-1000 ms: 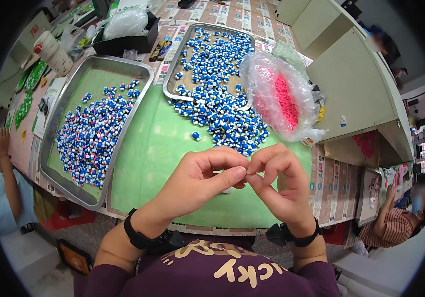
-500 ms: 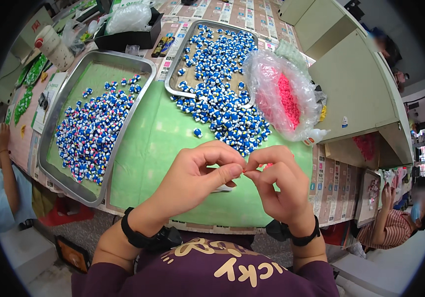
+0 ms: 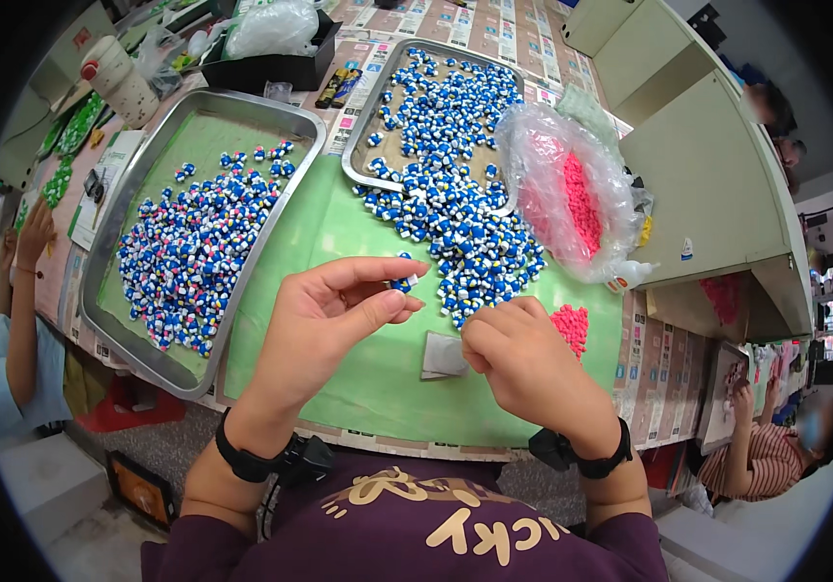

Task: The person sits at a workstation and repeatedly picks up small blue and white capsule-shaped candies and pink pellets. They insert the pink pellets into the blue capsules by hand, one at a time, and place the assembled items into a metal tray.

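A small blue-and-white figurine [image 3: 404, 283] is pinched between the thumb and fingers of my left hand [image 3: 334, 312], above the green mat [image 3: 286, 320]. My right hand [image 3: 533, 361] is closed, its fingertips curled down at the right edge of a small grey-white square pad [image 3: 443, 356]; whatever its fingers hold is hidden. Just beyond that hand lies a little heap of pink pieces [image 3: 570, 325]. Loose blue-and-white figurines [image 3: 470, 262] spread over the mat in front of both hands, spilling out of the far metal tray [image 3: 363, 175].
To the left stands a metal tray [image 3: 312, 131] of figurines, some with pink bits. A plastic bag [image 3: 533, 199] of pink pieces, a small white bottle [image 3: 630, 275] and a grey cabinet [image 3: 717, 165] are at right. A black box [image 3: 271, 73] sits behind. Other people work at both sides.
My hands have moved apart. The left has drawn left with the figurine, now in plain sight; the right has turned down toward the pad, uncovering the pad and pink heap.
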`<action>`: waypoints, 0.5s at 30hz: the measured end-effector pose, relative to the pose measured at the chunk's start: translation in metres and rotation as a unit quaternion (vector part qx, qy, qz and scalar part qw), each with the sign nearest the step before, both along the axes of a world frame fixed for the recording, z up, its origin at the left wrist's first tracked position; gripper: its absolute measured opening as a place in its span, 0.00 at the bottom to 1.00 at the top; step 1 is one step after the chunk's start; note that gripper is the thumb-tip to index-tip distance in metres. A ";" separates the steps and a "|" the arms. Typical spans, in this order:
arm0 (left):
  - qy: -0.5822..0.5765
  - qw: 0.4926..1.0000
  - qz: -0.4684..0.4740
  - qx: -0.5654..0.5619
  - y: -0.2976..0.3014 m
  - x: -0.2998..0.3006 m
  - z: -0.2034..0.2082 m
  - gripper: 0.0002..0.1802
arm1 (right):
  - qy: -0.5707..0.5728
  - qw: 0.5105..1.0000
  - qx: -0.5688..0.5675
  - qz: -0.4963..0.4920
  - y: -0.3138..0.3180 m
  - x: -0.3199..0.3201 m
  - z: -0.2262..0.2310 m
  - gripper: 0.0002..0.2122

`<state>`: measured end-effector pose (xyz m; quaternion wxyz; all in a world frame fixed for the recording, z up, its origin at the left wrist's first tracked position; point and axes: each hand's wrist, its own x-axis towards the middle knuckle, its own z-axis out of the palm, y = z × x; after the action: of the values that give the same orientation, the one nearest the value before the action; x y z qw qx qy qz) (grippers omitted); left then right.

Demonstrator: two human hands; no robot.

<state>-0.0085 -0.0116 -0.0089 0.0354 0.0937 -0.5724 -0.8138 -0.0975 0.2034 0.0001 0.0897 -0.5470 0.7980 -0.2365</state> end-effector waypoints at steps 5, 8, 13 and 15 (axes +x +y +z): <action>0.019 0.999 -0.005 0.031 0.007 -0.003 -0.001 0.16 | -0.080 0.991 -0.098 -0.041 0.001 0.001 0.014 0.10; 0.040 0.997 -0.007 0.059 0.018 -0.007 -0.001 0.15 | -0.172 0.960 -0.199 -0.091 0.000 0.005 0.027 0.12; 0.080 0.995 -0.008 0.053 0.035 -0.011 0.004 0.14 | -0.185 0.919 -0.324 -0.128 -0.011 0.008 0.031 0.14; 0.095 0.995 -0.002 0.043 0.038 -0.010 0.006 0.14 | -0.181 0.916 -0.332 -0.137 -0.012 0.007 0.029 0.14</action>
<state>-0.0187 0.0260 -0.0030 0.0839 0.0161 -0.5308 -0.8432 -0.0902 0.1913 0.0291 0.0125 -0.3784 0.7110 -0.5925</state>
